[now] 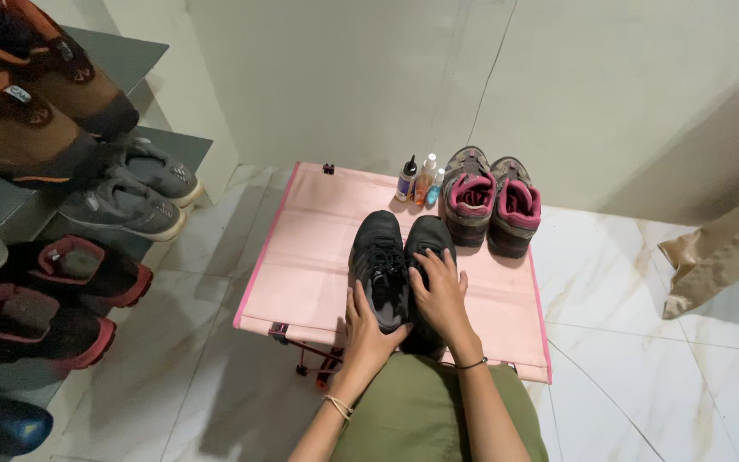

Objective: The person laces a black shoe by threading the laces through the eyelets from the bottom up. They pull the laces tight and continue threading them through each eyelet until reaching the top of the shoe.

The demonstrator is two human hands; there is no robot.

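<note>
Pair of black shoes (391, 265) at the near edge of a pink folding table (310, 257), left hand (368, 329) cupping the left shoe's heel, right hand (440, 295) spread flat over the other, grey-and-pink shoes (489, 201) and small bottles (421, 180) behind.

1. The pair of black shoes (391, 265) looks like matt mesh cloth with woven laces.
2. The pink folding table (310, 257) has a smooth, matt fabric top, stretched taut.
3. The grey hiking shoes (489, 201) show rough suede with soft pink lining.
4. The floor tiles (635, 325) are glossy marble-look stone.
5. The small bottles (421, 180) look like shiny plastic.
</note>
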